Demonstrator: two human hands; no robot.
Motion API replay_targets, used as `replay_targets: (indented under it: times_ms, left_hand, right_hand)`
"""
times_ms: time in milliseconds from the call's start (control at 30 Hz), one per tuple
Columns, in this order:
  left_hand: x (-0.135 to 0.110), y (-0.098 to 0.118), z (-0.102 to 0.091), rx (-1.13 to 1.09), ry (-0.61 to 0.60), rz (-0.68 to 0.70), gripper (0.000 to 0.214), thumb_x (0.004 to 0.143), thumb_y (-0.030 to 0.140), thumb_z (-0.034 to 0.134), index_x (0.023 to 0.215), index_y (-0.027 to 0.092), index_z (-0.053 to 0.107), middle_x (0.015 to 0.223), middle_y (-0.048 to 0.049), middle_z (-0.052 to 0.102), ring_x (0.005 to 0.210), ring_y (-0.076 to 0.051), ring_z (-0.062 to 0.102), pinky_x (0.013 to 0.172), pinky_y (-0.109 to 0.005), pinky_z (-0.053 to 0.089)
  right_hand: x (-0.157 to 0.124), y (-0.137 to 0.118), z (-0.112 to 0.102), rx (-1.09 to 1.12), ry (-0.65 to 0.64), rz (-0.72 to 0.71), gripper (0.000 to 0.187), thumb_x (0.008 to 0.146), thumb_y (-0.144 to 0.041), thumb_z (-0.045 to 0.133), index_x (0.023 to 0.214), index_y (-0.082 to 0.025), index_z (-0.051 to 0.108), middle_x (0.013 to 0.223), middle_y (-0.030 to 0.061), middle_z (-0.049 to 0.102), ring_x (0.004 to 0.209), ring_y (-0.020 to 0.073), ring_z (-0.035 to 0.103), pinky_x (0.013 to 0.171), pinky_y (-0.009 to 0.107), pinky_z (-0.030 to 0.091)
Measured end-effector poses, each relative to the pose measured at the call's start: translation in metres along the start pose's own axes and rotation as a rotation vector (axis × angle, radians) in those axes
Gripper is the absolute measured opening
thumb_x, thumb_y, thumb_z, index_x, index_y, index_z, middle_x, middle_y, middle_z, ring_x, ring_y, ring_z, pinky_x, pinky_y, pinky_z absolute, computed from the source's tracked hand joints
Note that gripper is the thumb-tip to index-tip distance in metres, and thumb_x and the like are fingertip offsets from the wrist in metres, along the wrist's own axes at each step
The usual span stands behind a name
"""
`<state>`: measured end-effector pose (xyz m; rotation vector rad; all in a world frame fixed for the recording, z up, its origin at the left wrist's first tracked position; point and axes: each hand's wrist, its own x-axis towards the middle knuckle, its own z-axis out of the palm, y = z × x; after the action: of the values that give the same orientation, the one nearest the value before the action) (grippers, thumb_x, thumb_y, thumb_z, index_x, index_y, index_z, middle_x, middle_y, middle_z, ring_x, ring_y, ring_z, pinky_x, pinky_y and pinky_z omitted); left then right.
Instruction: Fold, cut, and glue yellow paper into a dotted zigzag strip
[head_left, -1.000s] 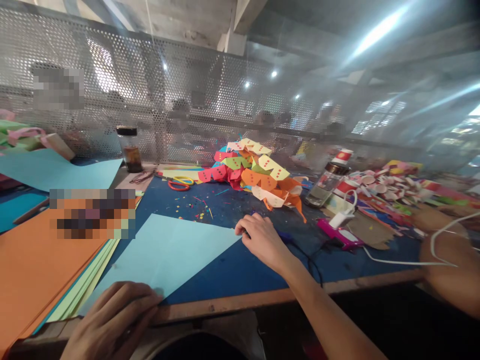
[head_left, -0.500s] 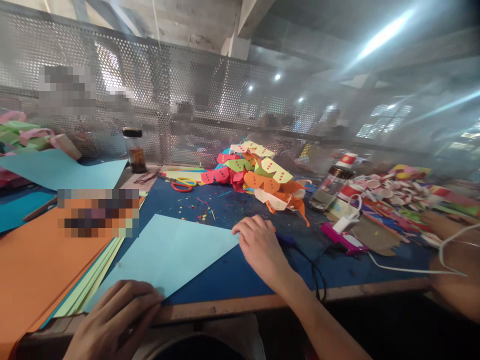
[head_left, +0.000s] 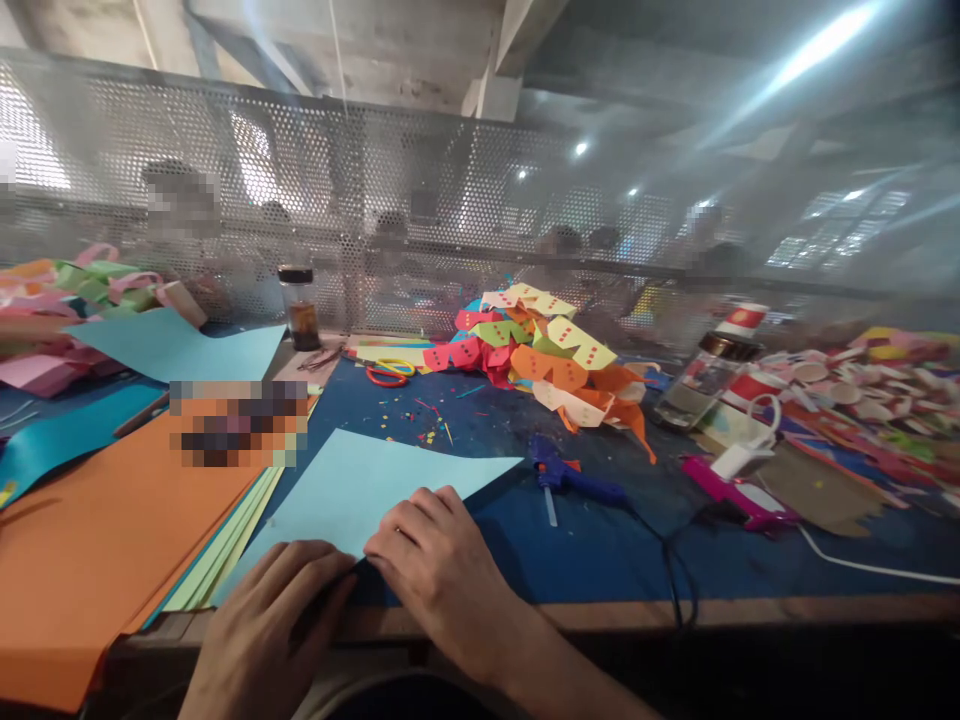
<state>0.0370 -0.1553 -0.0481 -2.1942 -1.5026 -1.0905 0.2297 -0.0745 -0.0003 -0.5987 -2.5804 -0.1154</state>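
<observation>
A light blue sheet of paper [head_left: 337, 500] lies on the blue tabletop, its pointed corner reaching right and its far right edge lifted a little. My left hand [head_left: 281, 600] is closed on the sheet's near edge, fingers bent over it. Right beside it, my right hand [head_left: 427, 545] grips the same edge, with the fingertips almost meeting the left hand's. Both thumbs are mostly hidden. To the right of the sheet rests a dark blue glue gun [head_left: 577, 480] with its cord trailing to the table edge.
Orange sheets [head_left: 90, 560] top a paper stack at left. Scissors [head_left: 390, 372] and a heap of cut paper shapes [head_left: 555, 365] lie farther back. A tilted glass jar [head_left: 697, 385], a magenta power strip [head_left: 739, 495] and a lidded bottle [head_left: 301, 320] stand around.
My right hand has moved left from the sheet's right corner to the near edge beside my left hand. The glue gun now shows fully. The view has shifted slightly left.
</observation>
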Motion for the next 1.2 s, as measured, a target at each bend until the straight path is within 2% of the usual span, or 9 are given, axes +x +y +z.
replay_targets:
  times_ms: [267,600,733,867,933,1067,1167,1200]
  left_hand:
    - [0.000,-0.003,0.000,0.001,0.036,0.038,0.013,0.093,0.015,0.057,0.099,0.022,0.066,0.090,-0.0007,0.071,0.080,-0.016,0.064,0.078,-0.028,0.046]
    - [0.005,-0.011,-0.025,-0.012,0.069,0.061,0.014,0.094,0.022,0.056,0.102,0.024,0.068,0.091,0.0002,0.074,0.083,-0.016,0.068,0.080,-0.027,0.049]
    - [0.006,-0.016,-0.030,-0.020,0.098,-0.017,0.016,0.095,0.022,0.054,0.103,0.027,0.067,0.092,0.0006,0.075,0.085,-0.017,0.068,0.080,-0.029,0.049]
    - [0.003,-0.029,-0.035,0.059,0.151,-0.154,0.012,0.093,0.026,0.058,0.099,0.028,0.068,0.094,0.0000,0.074,0.087,-0.020,0.067,0.083,-0.033,0.046]
    - [0.003,-0.036,-0.038,0.089,0.163,-0.210,0.010,0.092,0.030,0.060,0.097,0.027,0.068,0.095,-0.0009,0.073,0.088,-0.021,0.067,0.084,-0.033,0.046]
    - [0.014,-0.044,-0.046,0.062,0.130,-0.269,0.019,0.091,0.042,0.060,0.091,0.026,0.070,0.093,-0.0009,0.072,0.087,-0.021,0.067,0.081,-0.031,0.047]
    - [0.033,-0.045,-0.050,-0.035,0.142,-0.433,0.029,0.088,0.052,0.059,0.087,0.026,0.071,0.091,-0.0006,0.073,0.084,-0.022,0.067,0.077,-0.032,0.049]
    - [0.041,-0.046,-0.050,-0.114,0.125,-0.508,0.031,0.087,0.054,0.060,0.091,0.026,0.071,0.094,-0.0008,0.073,0.087,-0.023,0.068,0.078,-0.032,0.050]
  right_hand:
    - [-0.007,0.000,0.000,-0.050,0.044,-0.014,0.011,0.099,-0.020,0.051,0.090,-0.021,0.058,0.090,-0.0011,0.066,0.085,0.0185,0.051,0.079,0.036,0.031]
    - [0.001,0.006,-0.015,-0.105,0.068,-0.050,0.015,0.100,-0.016,0.049,0.092,-0.022,0.060,0.090,-0.0017,0.068,0.080,0.0174,0.051,0.072,0.036,0.031]
    - [0.012,0.010,-0.031,-0.168,0.054,-0.121,0.019,0.098,-0.009,0.047,0.095,-0.022,0.061,0.094,-0.0011,0.069,0.079,0.0177,0.051,0.071,0.036,0.031]
    - [0.024,0.022,-0.058,-0.277,0.096,-0.069,0.021,0.100,-0.011,0.045,0.095,-0.022,0.062,0.094,-0.0004,0.070,0.079,0.0189,0.054,0.072,0.038,0.033]
    - [0.032,0.032,-0.073,-0.316,0.164,-0.034,0.019,0.101,-0.015,0.045,0.098,-0.022,0.062,0.098,0.0004,0.071,0.082,0.0193,0.057,0.072,0.038,0.034]
    - [0.053,0.052,-0.100,-0.311,0.417,-0.003,0.017,0.102,-0.018,0.046,0.102,-0.024,0.061,0.098,-0.0007,0.072,0.089,0.0178,0.064,0.078,0.036,0.039]
    - [0.070,0.065,-0.113,-0.284,0.587,0.035,0.013,0.101,-0.022,0.050,0.099,-0.025,0.062,0.097,-0.0004,0.071,0.089,0.0175,0.065,0.082,0.035,0.043]
    - [0.075,0.068,-0.116,-0.250,0.632,0.045,0.012,0.100,-0.022,0.051,0.097,-0.024,0.062,0.097,0.0002,0.071,0.089,0.0174,0.064,0.082,0.035,0.044]
